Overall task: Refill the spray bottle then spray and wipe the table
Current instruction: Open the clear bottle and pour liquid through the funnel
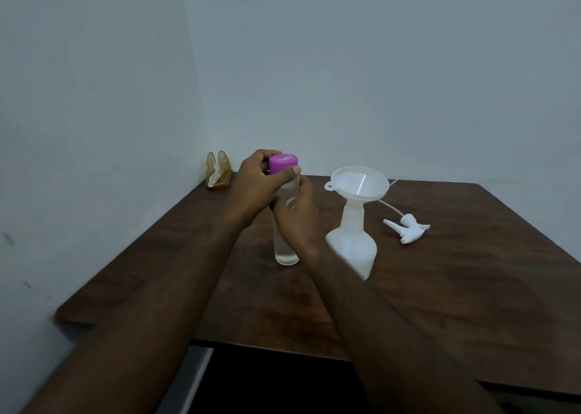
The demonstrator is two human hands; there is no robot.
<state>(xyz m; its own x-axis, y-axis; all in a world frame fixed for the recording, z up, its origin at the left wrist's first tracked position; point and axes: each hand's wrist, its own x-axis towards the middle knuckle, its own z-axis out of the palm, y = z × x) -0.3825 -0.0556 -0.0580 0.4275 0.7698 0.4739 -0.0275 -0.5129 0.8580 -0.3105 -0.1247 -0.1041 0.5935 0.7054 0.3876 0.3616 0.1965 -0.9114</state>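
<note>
Bottle (286,253) clasped in right hand (297,221), cap (283,162) gripped by left hand (254,184), presumably for unscrewing; funnel (358,182) seated in sprayer (353,247) for filling.

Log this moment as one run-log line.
left hand: grips pink cap | right hand: holds clear bottle | funnel: seated in spray bottle | trigger head: lying on table

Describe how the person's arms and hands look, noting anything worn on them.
Both are bare. The left arm and right arm show no sleeves anywhere in view, from the picture's lower edge to the wrists. The left hand and right hand wear no gloves, and no watch, bracelet or ring shows on the visible parts. Dim light may hide small details.
</note>
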